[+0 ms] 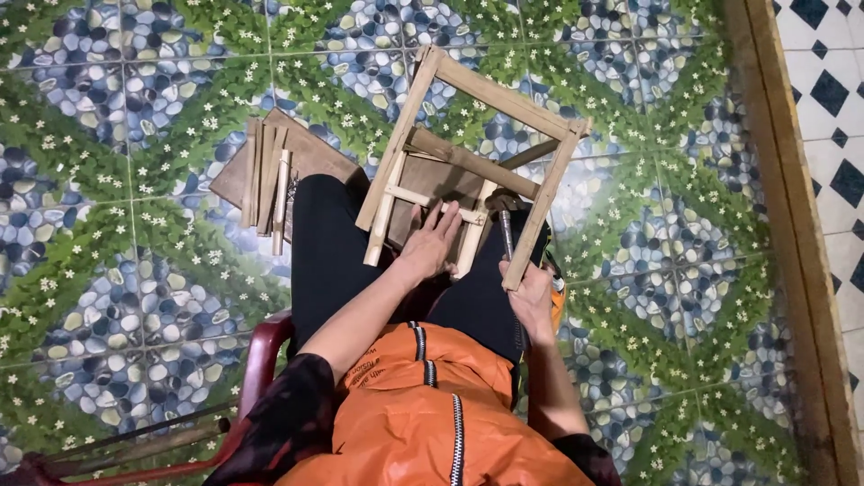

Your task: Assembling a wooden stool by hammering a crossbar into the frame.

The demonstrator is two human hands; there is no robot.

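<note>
We see the right hand (531, 301) closed around a metal-shafted hammer (507, 236), while the left hand (432, 245) lies open and flat on a crossbar of the bamboo frame (468, 162), apparently to steady it. The frame rests tilted across the lap against a brown wooden board (315, 157). Farther left, loose bamboo strips (266, 180) lie on that board above the patterned floor (108, 135); no containers are visible.

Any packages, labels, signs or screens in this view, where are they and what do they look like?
No packages, signs or screens.
Printed lettering: a small dark patch on the orange jacket, near the left arm's elbow, too small to make out.
</note>
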